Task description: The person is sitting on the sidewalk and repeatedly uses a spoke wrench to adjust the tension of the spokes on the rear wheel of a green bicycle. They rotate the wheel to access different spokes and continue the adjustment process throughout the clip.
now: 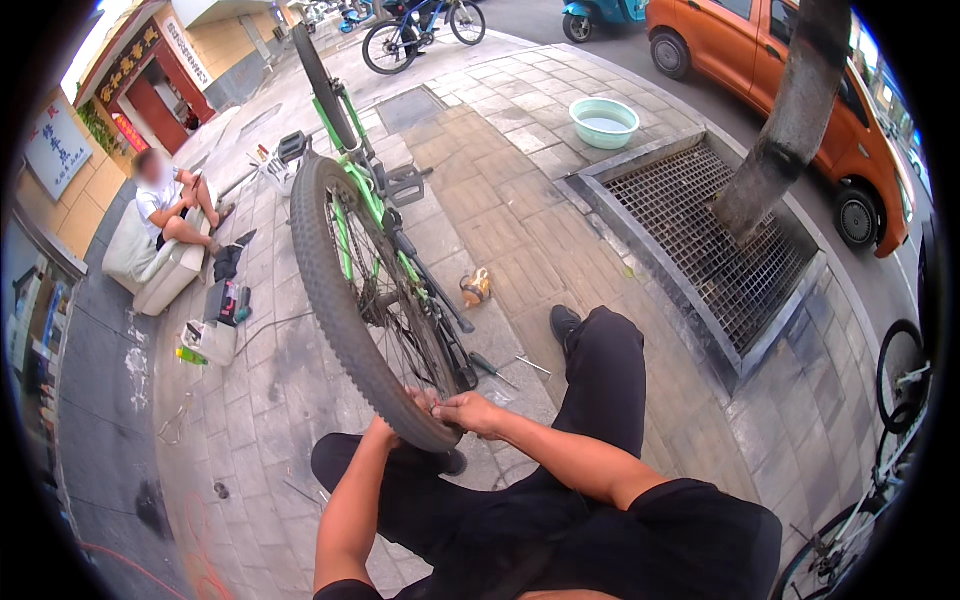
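Observation:
A bicycle with a green frame (346, 235) stands upside down before me, its knobby wheel (318, 262) pointing toward my knees. Both hands are at the nearest part of this wheel. My left hand (421, 397) reaches behind the tyre, which covers much of it; its bent fingertips show beside the rim. From the other side my right hand (472, 414) pinches at the rim near the spokes, thumb and fingers together. What lies between the fingers is too small to make out. A dark-handled screwdriver (486, 366) and a thin metal rod (533, 366) lie on the paving just beyond my right hand.
A small amber object (476, 287) lies right of the wheel. Further right are a pale green basin (604, 124) and a tree grate (700, 215). On the left are a white container (209, 343), a toolbox (222, 302) and a person seated on a sofa (165, 280).

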Available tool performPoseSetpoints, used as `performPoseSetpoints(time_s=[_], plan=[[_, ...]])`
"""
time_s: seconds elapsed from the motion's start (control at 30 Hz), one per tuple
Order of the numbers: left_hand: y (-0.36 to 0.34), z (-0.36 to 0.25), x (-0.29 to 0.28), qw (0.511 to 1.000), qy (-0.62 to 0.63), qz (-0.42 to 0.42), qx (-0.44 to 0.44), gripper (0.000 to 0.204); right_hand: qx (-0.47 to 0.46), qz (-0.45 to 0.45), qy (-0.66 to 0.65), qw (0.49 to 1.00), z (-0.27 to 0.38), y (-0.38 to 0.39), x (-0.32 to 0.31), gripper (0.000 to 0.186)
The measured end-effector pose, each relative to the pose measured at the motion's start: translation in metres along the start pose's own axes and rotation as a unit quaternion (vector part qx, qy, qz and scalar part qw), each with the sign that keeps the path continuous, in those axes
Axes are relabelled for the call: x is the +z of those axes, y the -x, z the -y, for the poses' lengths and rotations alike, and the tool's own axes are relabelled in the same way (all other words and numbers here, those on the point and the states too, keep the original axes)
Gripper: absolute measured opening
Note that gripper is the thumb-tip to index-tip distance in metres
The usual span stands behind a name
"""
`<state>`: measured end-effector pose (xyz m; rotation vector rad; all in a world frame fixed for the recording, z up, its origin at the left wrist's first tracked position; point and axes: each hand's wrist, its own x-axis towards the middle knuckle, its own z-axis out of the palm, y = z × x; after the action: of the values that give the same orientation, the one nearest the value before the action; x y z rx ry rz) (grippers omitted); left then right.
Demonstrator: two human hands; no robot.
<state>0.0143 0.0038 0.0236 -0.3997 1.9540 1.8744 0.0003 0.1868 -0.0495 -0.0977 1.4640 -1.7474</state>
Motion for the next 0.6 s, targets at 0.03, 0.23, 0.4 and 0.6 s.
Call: performPoseSetpoints(time_s=[0.03, 0.23, 0.4, 0.6], plan=[[0.002, 0.007, -0.005, 0.999, -0.047, -0.025, 0.005, 0.049, -0.006, 0.002, 0.009, 1.0, 0.005, 0.003, 0.002, 0.026], [-0.003, -0.005, -0.002, 0.953, -0.303, -0.019, 0.019, 0.052, -0.003, 0.003, 0.033, 0.999, 0.018, 0.013, -0.005, 0.023], [-0.009, -0.02, -0.002, 0.952, -0.301, 0.048, -0.018, 0.054, -0.005, 0.002, 0.018, 1.0, 0.007, 0.006, -0.009, 0.023], [-0.043, 0.035, -0.021, 0.959, -0.277, 0.047, 0.018, 0.054, 0.021, 0.024, -0.038, 0.999, -0.008, -0.01, -0.012, 0.022]])
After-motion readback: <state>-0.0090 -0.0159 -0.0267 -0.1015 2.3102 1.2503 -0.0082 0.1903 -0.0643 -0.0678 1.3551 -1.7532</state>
